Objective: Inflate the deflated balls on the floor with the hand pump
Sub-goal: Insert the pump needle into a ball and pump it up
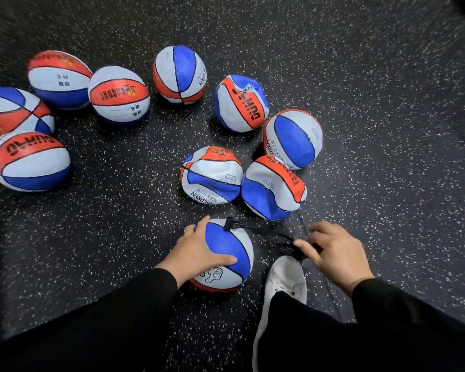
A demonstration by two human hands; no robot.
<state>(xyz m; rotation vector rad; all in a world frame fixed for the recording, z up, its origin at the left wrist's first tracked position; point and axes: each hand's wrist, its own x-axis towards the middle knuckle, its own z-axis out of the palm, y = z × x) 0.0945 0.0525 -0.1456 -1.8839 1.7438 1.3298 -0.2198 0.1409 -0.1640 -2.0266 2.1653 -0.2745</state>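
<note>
Fingers of your left hand (199, 253) spread over the ball (227, 253); beside it, your right hand (336, 253) pinched the pump (300, 247) hose (261, 229).

Dim, even overhead light – soft shadows under the balls (179, 75), motion blur throughout (worst toward warped, dark corners).

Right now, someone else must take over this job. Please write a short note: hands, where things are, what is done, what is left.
Left hand rests on the ball being filled, steadying it; the hose is plugged into its top.
Right hand grips the pump, beside the white shoe.
Done: five round balls at left.
Left: three crumpled balls ahead, then check the rest.
</note>
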